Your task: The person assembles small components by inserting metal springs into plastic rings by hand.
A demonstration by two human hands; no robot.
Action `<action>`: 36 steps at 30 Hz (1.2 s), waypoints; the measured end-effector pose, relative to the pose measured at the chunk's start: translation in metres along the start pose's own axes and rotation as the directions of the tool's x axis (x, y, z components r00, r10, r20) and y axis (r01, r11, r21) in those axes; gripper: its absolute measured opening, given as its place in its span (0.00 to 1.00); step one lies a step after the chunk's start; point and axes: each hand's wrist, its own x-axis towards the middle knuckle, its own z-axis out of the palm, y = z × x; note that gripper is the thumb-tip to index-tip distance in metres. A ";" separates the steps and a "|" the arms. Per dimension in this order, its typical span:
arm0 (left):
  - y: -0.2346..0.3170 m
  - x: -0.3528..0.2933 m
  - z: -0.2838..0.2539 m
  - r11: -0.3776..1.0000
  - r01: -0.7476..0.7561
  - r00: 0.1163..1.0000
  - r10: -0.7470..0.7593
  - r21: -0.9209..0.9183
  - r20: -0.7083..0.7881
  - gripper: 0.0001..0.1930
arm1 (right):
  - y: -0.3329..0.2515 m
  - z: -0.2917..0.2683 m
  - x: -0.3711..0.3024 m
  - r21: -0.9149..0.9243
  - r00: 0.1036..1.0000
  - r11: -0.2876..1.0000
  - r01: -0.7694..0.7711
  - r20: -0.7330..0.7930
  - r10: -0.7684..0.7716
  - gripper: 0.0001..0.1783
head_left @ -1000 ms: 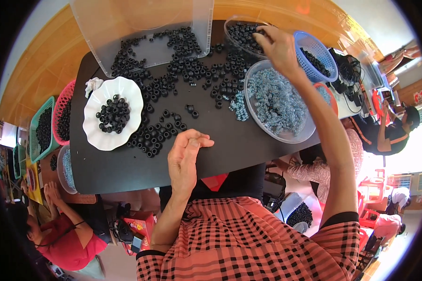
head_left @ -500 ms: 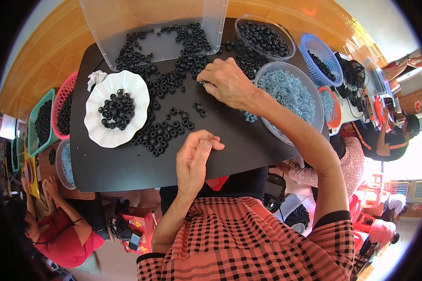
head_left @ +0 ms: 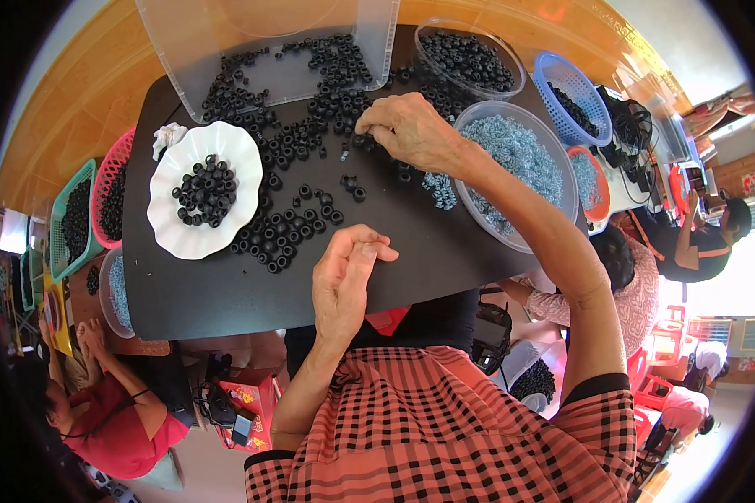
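My right hand (head_left: 418,132) reaches over the far middle of the dark table, fingers bent down and thumb tucked in, beside a loose spread of small black ring-like parts (head_left: 298,138). Its fingertips hide anything between them. A tiny pale blue piece (head_left: 345,152) lies just left of it. My left hand (head_left: 344,272) hovers near the table's front edge, fingers curled and the thumb against the forefinger; I cannot see what it holds, if anything. Left of it sits a cluster of black parts (head_left: 277,239). A white scalloped plate (head_left: 168,230) bears more of these.
A clear bin (head_left: 172,63) stands tipped at the back with black parts. On the right are a tub of pale blue pieces (head_left: 520,163), a clear bowl of black parts (head_left: 466,63) and a blue basket (head_left: 596,105). Another person (head_left: 126,427) sits at left.
The right hand stays at the far middle, with its fingertips lifted slightly. A tiny pale blue piece now shows on the table beside it. The left hand keeps its curled pose.
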 end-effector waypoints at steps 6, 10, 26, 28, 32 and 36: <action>-0.001 -0.001 0.000 0.999 -0.014 1.000 0.014 0.041 -0.002 0.09 | -0.010 -0.009 -0.004 0.090 0.985 0.992 -0.090 -0.138 0.102 0.08; -0.001 -0.001 -0.001 0.999 -0.008 1.000 0.008 0.036 -0.003 0.09 | -0.009 -0.006 -0.013 0.061 0.994 0.998 0.006 -0.106 0.001 0.09; -0.001 -0.001 0.000 0.999 0.010 1.000 -0.009 0.050 -0.019 0.09 | -0.020 0.001 -0.016 -0.123 0.996 0.991 0.049 -0.063 -0.057 0.08; -0.002 -0.001 -0.001 0.999 0.012 1.000 -0.011 0.040 -0.020 0.09 | -0.024 0.004 -0.013 -0.153 0.998 0.987 0.054 -0.019 -0.057 0.08; -0.002 -0.001 0.002 1.000 0.001 1.000 -0.001 0.015 -0.019 0.09 | -0.021 0.008 -0.013 -0.257 0.997 0.966 0.034 0.069 -0.016 0.09; -0.002 -0.002 -0.002 0.999 0.033 0.999 -0.034 0.038 0.006 0.10 | -0.025 0.006 -0.021 -0.140 0.998 0.988 0.059 0.010 -0.058 0.10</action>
